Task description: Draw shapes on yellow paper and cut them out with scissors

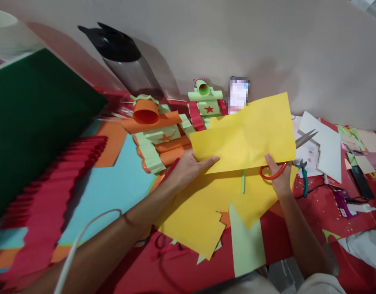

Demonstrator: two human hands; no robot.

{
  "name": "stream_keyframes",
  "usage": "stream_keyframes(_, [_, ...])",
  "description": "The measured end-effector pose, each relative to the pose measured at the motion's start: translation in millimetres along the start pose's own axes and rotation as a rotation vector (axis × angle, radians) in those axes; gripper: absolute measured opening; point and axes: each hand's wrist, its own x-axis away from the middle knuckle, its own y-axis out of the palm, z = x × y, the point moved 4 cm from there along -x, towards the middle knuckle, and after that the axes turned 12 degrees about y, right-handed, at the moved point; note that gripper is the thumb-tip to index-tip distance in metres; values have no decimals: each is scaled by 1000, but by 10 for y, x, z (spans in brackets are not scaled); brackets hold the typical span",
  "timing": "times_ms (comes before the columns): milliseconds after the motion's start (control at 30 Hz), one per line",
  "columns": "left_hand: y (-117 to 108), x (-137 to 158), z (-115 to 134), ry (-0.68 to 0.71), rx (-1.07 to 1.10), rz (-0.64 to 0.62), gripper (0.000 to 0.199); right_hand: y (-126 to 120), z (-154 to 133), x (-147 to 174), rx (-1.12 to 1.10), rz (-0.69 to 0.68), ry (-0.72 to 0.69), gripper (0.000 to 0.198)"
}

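Note:
A sheet of yellow paper (252, 130) is held up between my two hands, with a faint crease near its middle. My left hand (192, 167) pinches its lower left edge, thumb on the near face and fingers hidden behind. My right hand (280, 176) grips the lower right edge with the thumb on top, and also carries scissors (277, 171) with red-orange handles. Their blades point to the upper right, past the paper's edge. Beneath lie more yellow sheets (194, 228), a thin green stick (243, 182) and a pale green paper piece (247, 241).
Behind stand an orange-and-green paper model (157, 139), a smaller green-and-red one (204, 102), a phone (238, 94) and a dark-lidded bottle (126, 61). A dark green board (37, 122) and pleated red paper (50, 204) are at left. Teal-handled pliers (304, 179) and white card (324, 147) lie right.

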Motion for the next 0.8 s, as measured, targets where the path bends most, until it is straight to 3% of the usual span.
stream_keyframes(133, [0, 13, -40, 10, -25, 33, 54, -31, -25, -14, 43, 40, 33, 69])
stream_keyframes(367, [-22, 25, -22, 51, -124, 72, 44, -33, -137, 12, 73, -15, -41, 68])
stream_keyframes(533, [-95, -5, 51, 135, -171, 166, 34, -83, -177, -7, 6, -267, 86, 63])
stream_keyframes(700, [-182, -65, 129, 274, -174, 276, 43, -188, -229, -83, 4, -577, 170, 86])
stream_keyframes(800, [-192, -97, 158, 326, -146, 294, 47, -251, -301, -71, 117, -721, 201, 90])
